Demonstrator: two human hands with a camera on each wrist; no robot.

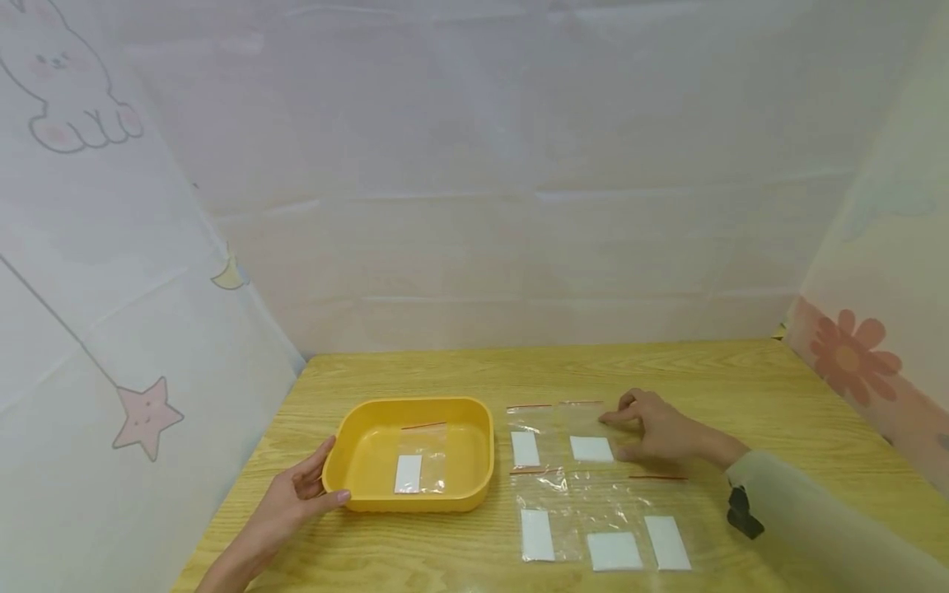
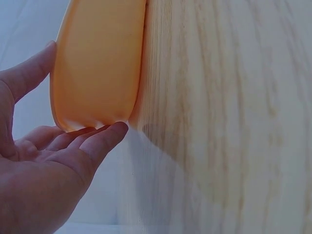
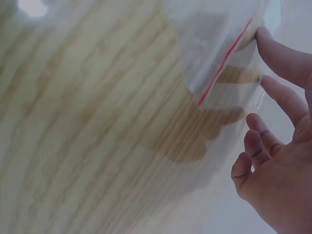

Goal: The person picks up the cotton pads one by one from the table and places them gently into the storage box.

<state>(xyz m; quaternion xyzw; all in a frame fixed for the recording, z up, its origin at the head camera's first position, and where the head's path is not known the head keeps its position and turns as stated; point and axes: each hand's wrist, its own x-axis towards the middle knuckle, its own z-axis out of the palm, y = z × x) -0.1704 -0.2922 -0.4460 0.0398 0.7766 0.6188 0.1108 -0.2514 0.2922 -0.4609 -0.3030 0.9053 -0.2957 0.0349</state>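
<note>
A yellow plastic tray (image 1: pixel 362 459) stands on the table's left half. Inside it lies a clear zip bag (image 1: pixel 432 461) with a white rectangle in it. My left hand (image 1: pixel 285 494) grips the tray's left end, thumb on the near rim and fingers along the outer wall. In the left wrist view, that hand's fingers (image 2: pixel 105 141) touch the tray's side. My right hand (image 1: pixel 660 428) is at the right edge of a clear zip bag (image 1: pixel 591 449) in the back row. In the right wrist view its fingertips (image 3: pixel 265 80) are spread by the bag's edge, not pinching it.
Several similar red-striped zip bags with white rectangles lie right of the tray, including a back-row bag (image 1: pixel 525 449) and front-row bags (image 1: pixel 537 535). They sit on a wood-grain table (image 1: pixel 445 375). Printed white sheets (image 1: pixel 519 247) stand behind and at both sides.
</note>
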